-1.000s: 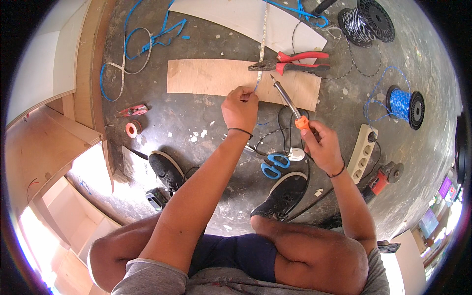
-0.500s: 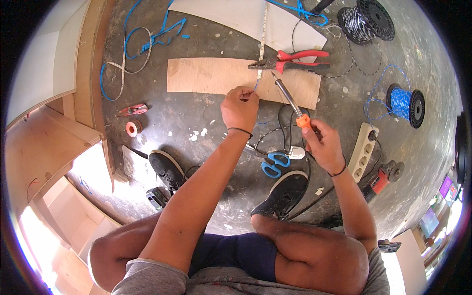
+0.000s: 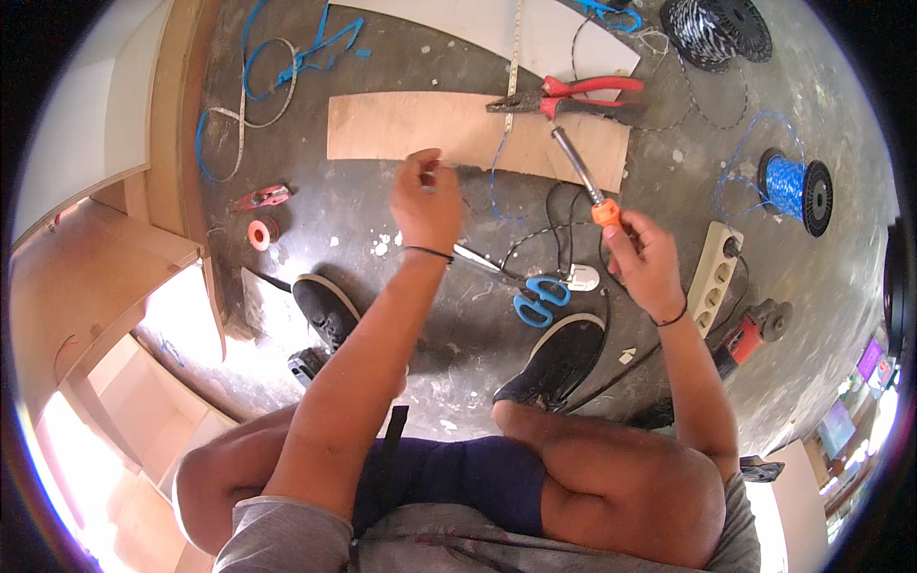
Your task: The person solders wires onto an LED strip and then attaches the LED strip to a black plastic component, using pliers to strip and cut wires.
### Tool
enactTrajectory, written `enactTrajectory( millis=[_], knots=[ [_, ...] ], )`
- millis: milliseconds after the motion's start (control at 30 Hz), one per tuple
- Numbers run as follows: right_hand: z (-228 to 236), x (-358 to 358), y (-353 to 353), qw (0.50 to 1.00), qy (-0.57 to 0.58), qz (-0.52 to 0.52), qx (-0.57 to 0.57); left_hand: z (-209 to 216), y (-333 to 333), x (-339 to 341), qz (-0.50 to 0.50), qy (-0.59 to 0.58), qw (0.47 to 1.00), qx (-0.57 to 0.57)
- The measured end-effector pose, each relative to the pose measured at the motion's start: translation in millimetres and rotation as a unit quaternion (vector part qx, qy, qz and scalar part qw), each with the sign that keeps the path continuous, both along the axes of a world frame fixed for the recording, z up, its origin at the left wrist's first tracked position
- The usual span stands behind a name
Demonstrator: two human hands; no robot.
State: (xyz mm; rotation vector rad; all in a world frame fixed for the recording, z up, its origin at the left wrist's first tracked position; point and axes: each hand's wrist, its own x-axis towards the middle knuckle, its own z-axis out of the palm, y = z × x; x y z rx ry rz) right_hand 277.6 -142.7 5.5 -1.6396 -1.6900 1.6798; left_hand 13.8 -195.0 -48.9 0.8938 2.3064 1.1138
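Observation:
My right hand [image 3: 648, 263] grips the orange handle of a soldering iron [image 3: 579, 164], its tip up near the pliers. My left hand [image 3: 427, 205] hovers below the plywood strip's near edge, fingers loosely curled with a gap between them and nothing visible in them; they are slightly blurred. An LED strip [image 3: 516, 57] runs down over a white curved board onto the plywood strip [image 3: 401, 126]. From its lower end a thin blue wire [image 3: 493, 181] trails onto the floor. Red-handled pliers [image 3: 548, 103] lie across the LED strip's end, on the plywood.
Blue-handled scissors [image 3: 543, 300], a white plug [image 3: 582, 278] and cables lie between my feet. Rightward are a power strip [image 3: 714, 277], an angle grinder [image 3: 750, 334] and wire spools [image 3: 789, 187]. A solder roll [image 3: 263, 234] and red tool [image 3: 261, 198] lie left, near wooden cabinets [image 3: 105, 267].
My left hand has let go of the blue wire and moved left, away from the LED strip's end. The soldering iron in my right hand has shifted slightly right.

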Motion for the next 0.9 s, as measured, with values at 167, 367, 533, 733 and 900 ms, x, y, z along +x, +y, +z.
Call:
enactTrajectory(
  millis=[167,367,533,733,900],
  knots=[
    [-1,6,2,0.999,-0.014,-0.028,-0.008,1,-41,-31,-0.062,0.093,0.993,-0.023],
    [5,8,3,0.999,-0.001,-0.050,-0.010,5,-61,-12,-0.128,0.132,0.980,-0.080],
    [9,8,2,0.999,-0.014,-0.046,-0.007,1,-57,-4,-0.100,0.086,0.989,-0.067],
    [9,17,3,0.997,-0.016,-0.069,0.006,22,-64,37,-0.286,0.187,0.939,-0.043],
    [16,15,7,0.996,0.004,-0.082,0.023,15,-46,77,-0.316,0.157,0.933,-0.074]
  ],
)
